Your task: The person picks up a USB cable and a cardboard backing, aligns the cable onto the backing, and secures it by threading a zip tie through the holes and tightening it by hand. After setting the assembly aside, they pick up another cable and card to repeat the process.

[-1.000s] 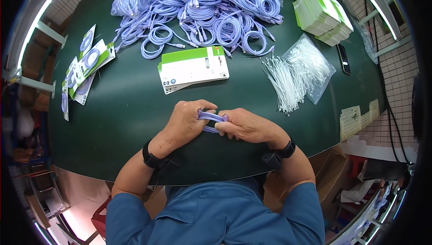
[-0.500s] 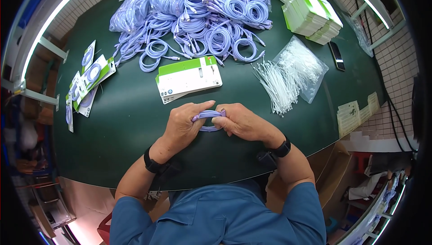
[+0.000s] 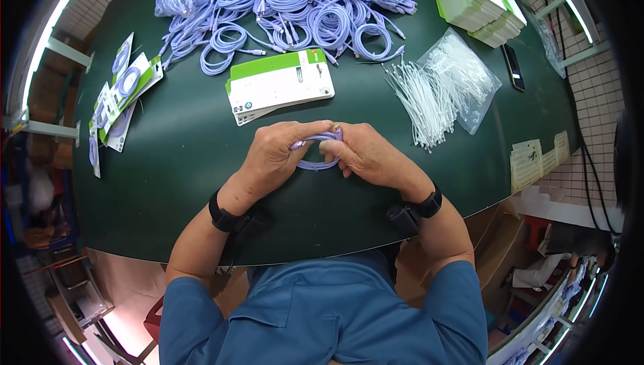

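Note:
A small coil of lilac cable [image 3: 318, 165] is held between my two hands above the near part of the table. My left hand [image 3: 275, 154] grips its left side, the index finger stretched along the top. On the right side, my right hand [image 3: 367, 152] pinches the coil with thumb and fingers near a connector end. Just beyond my hands lies a short stack of white and green packaging cards [image 3: 282, 83]. To the right of the cards, white cable ties [image 3: 422, 100] spill from a clear plastic bag [image 3: 479, 115].
A big heap of coiled lilac cables [image 3: 288, 13] covers the table's far side. Carded cables [image 3: 127, 87] lie at the left. At the far right stand stacked cards [image 3: 479, 3] and a black phone [image 3: 513, 68]. Worn paper sheets [image 3: 537, 164] lie on the right edge.
The table and everything on it sit higher in the picture now. My left index finger has come over to meet my right hand at the coil's top. Both hands keep hold of the cable.

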Available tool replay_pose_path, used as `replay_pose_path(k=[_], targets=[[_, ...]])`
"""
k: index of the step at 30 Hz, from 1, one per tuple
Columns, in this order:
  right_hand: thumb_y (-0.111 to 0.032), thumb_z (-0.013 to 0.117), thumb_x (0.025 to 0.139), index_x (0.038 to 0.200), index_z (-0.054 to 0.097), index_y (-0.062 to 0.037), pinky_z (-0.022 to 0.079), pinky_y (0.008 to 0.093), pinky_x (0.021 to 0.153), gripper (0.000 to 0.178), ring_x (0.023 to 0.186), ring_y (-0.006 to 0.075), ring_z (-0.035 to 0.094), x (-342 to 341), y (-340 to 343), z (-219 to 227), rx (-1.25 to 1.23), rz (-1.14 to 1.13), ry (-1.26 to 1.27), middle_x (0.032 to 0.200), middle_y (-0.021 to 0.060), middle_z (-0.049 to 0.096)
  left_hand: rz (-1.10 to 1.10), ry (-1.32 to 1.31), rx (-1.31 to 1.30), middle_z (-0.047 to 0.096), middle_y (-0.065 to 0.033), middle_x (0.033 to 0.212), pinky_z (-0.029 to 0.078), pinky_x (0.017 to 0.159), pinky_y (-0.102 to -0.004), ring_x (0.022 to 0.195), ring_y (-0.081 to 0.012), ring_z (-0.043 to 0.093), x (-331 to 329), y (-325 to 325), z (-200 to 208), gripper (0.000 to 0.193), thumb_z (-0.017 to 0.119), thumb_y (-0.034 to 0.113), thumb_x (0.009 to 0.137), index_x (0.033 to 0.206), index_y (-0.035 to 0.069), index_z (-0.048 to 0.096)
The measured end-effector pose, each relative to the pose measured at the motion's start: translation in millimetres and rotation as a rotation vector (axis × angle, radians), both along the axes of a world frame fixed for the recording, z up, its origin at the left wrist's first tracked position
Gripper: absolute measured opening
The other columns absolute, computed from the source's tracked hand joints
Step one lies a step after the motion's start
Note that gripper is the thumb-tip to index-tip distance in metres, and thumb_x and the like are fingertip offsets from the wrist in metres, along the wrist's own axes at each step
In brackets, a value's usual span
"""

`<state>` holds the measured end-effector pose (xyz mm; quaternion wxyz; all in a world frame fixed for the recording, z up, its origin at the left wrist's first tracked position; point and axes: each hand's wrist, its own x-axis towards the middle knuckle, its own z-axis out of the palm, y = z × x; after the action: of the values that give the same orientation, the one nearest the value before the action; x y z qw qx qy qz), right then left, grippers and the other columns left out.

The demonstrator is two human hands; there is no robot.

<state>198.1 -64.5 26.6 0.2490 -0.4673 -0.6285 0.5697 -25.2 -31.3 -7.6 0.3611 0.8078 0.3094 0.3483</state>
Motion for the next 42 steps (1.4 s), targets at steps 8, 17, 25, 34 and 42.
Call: replay_pose_path(k=[8,17,25,34,42], targets=[[-0.021,0.055,0.107,0.091,0.059,0.0019,0.05,0.0403,0.063,0.029,0.061,0.0275,0.061,-3.4,0.8,-44.6,0.758,-0.009,-0.279,0.073,0.0128,0.059,-0.007,0.052,-0.353,0.073,-0.0116,0.087,0.054,0.068,-0.0316,0.073,-0.0172,0.067,-1.4,6.5,10.0,0.029,0.064,0.002,0.1,0.127,0.004,0.072],[-0.02,0.053,0.107,0.092,0.057,0.0022,0.05,0.0397,0.063,0.027,0.063,0.0278,0.061,4.3,4.3,-10.8,0.402,0.123,-0.117,0.075,0.0134,0.059,-0.051,0.104,-0.457,0.072,-0.0051,0.088,0.052,0.071,-0.0273,0.077,-0.0126,0.064,-6.1,9.9,10.2,0.033,0.062,0.0,0.1,0.132,0.0,0.068],[-0.027,0.051,0.112,0.096,0.061,-0.0001,0.052,0.0272,0.062,0.033,0.067,0.0098,0.06,14.6,2.2,-6.4,0.011,-0.178,0.176,0.079,0.0034,0.061,0.374,-0.265,-0.011,0.067,-0.0173,0.123,0.054,0.086,-0.0308,0.108,-0.0248,0.067,18.2,4.0,42.9,0.061,0.076,0.007,0.09,0.144,-0.005,0.054],[-0.03,0.051,0.113,0.103,0.063,-0.0002,0.052,0.0243,0.062,0.033,0.068,0.0074,0.06,13.0,7.2,-10.0,-0.027,-0.354,0.475,0.08,0.002,0.063,0.063,0.063,0.425,0.061,-0.0175,0.128,0.056,0.092,-0.0402,0.111,-0.0352,0.063,54.9,-23.1,46.2,0.085,0.086,0.011,0.078,0.152,0.001,0.046],[-0.02,0.062,0.107,0.12,0.06,-0.0004,0.051,0.0224,0.063,0.024,0.071,0.0055,0.06,16.4,10.1,-0.3,0.049,-0.383,0.254,0.086,0.0024,0.065,0.056,0.147,0.387,0.066,-0.0137,0.114,0.056,0.084,-0.038,0.101,-0.031,0.065,45.9,-17.0,32.5,0.082,0.088,0.01,0.076,0.149,0.003,0.05]])
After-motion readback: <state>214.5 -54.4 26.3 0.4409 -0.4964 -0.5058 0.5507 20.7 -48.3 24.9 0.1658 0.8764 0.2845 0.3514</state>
